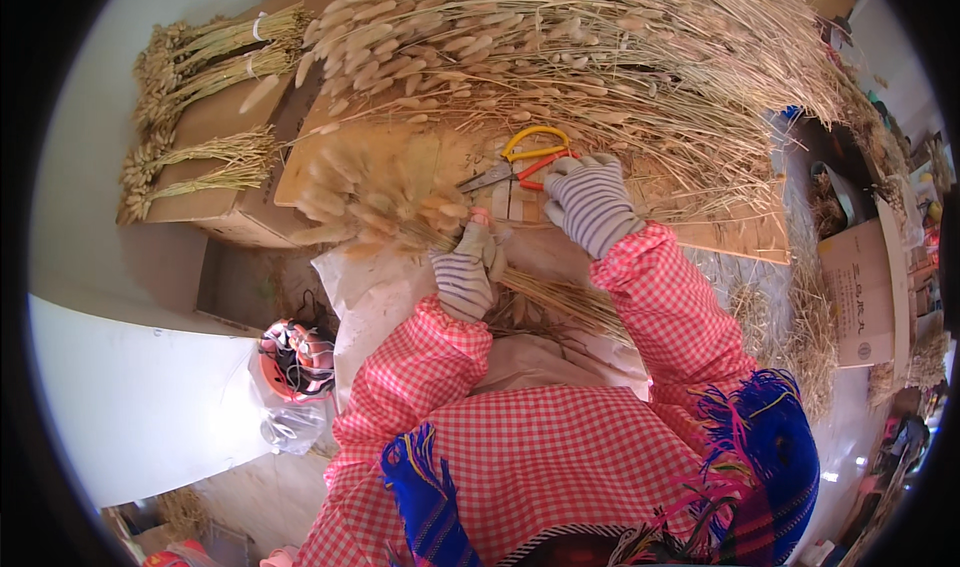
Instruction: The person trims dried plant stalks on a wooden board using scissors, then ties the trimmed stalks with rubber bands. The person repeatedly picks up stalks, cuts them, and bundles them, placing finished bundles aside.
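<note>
My left hand [463, 272], in a striped glove, grips a bundle of fluffy dried grass [375, 197]; its plumes spread to the upper left and its stalks [565, 300] run down to the right. My right hand [593, 200], also gloved, has curled fingers on the orange handle of large scissors [530, 177]. The scissors have a second, yellow handle and blades pointing left, over a wooden board [700, 232]. The left hand's fingertips are partly hidden among the stalks.
Loose dried grass [560, 37] heaps across the back. Tied bundles [215, 152] lie on cardboard boxes [235, 205] at left. Pale paper [360, 297] lies beneath my work. A bag of items [295, 367] sits lower left, and more cardboard [855, 297] stands at right.
</note>
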`<action>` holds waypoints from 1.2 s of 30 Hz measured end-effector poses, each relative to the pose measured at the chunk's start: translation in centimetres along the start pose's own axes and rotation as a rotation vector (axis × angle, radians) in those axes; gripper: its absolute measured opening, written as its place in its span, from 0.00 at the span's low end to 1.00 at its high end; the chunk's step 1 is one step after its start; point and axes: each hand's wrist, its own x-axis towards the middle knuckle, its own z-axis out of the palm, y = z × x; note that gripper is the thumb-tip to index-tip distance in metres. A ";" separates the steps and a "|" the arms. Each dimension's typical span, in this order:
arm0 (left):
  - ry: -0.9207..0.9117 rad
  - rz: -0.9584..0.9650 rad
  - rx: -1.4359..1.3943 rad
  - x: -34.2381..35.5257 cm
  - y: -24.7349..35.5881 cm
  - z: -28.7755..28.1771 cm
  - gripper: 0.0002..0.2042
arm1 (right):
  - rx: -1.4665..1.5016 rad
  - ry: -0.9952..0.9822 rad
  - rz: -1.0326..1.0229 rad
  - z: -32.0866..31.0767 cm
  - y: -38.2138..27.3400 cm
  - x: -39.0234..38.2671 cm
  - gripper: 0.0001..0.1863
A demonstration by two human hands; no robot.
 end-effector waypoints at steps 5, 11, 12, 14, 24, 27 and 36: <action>0.226 -0.074 0.021 -0.3 0.2 1.1 0.03 | 0.101 0.030 -0.019 1.1 -0.5 0.8 0.09; -0.282 -0.091 -0.270 2.0 -2.3 -3.3 0.11 | 0.611 0.260 -0.194 -0.8 -2.0 0.5 0.08; -0.502 -0.087 -0.404 2.9 -2.9 -4.0 0.16 | 0.743 0.261 -0.258 -1.1 -2.8 0.7 0.09; -0.585 0.148 0.006 3.1 -3.7 -5.0 0.20 | 0.808 0.277 -0.303 -1.4 -4.5 1.4 0.08; -0.096 0.034 0.109 -0.7 -0.4 0.4 0.13 | 1.099 0.373 -0.109 -0.5 -6.6 2.5 0.09; 0.137 -0.052 -0.032 -0.6 -0.4 0.5 0.13 | 0.959 0.410 -0.147 -0.5 -6.9 2.2 0.11; -0.043 0.302 0.524 2.6 -2.2 -6.9 0.18 | 0.780 0.126 -0.069 -5.2 -0.4 -2.6 0.19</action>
